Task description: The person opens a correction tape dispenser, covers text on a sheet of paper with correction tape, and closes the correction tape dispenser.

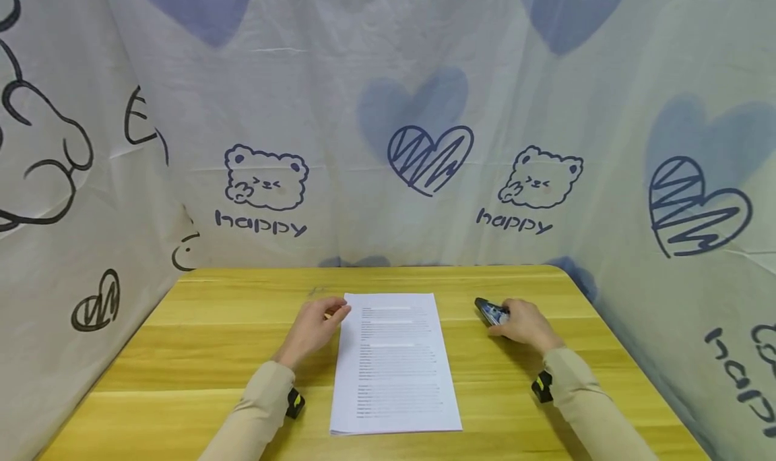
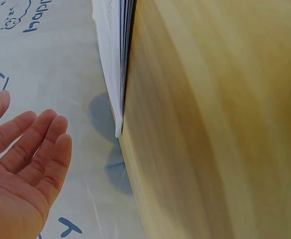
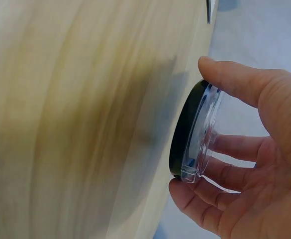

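A stack of printed white sheets [image 1: 397,366] lies on the wooden table between my hands. At its upper left edge is my left hand [image 1: 316,326], fingers relaxed and slightly bent, with nothing in them. The left wrist view shows that hand's palm and spread thumb [image 2: 23,169] beside the thin edge of the sheets [image 2: 116,64]. To the right of the stack, my right hand [image 1: 526,323] grips a black-and-clear plastic object [image 3: 195,132] between thumb and fingers. In the head view it looks elongated, with a dark tip and bluish body; its exact kind cannot be told.
The yellow wood-grain table [image 1: 212,353] reaches back to a pale curtain [image 1: 345,144] printed with hearts and bears. Curtain also hangs along both sides. A black wrist camera [image 1: 295,403] sits on the left wrist, another wrist camera [image 1: 542,386] on the right.
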`<state>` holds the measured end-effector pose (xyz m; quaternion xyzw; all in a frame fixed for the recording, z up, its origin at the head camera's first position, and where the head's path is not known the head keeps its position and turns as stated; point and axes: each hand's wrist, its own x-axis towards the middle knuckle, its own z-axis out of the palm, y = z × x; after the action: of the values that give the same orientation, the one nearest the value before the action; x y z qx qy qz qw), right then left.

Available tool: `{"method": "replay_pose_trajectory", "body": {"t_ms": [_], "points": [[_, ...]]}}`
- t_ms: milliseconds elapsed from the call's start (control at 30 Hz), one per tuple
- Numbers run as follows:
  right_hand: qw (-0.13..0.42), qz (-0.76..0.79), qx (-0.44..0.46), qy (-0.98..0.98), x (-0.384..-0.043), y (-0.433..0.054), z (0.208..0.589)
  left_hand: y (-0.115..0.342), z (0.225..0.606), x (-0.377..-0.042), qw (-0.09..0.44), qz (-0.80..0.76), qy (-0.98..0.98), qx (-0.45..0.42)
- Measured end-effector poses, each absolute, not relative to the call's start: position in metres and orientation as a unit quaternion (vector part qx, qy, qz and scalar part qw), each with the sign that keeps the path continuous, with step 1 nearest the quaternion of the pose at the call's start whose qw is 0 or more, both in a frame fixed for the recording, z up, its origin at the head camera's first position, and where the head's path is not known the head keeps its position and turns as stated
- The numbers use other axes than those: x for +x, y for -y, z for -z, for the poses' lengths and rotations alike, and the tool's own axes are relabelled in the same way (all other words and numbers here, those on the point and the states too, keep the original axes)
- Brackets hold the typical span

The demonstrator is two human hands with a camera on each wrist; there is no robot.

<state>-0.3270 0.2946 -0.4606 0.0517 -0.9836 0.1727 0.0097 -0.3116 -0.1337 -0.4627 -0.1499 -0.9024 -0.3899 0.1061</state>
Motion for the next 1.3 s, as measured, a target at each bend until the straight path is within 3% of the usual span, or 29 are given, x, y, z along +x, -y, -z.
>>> {"method": "replay_pose_trajectory", "body": {"t_ms": [733,1300], "points": [[-0.045,-0.186,0.015,0.981,-0.319,-0.315,0.463,0.134,0.464,-0.313,0.119,0.406,0.896,-0.134],[-0.052,-0.178,0.023,0.982,-0.314,-0.321,0.463,0.134,0.465,-0.312,0.12,0.406,0.896,-0.131]]}}
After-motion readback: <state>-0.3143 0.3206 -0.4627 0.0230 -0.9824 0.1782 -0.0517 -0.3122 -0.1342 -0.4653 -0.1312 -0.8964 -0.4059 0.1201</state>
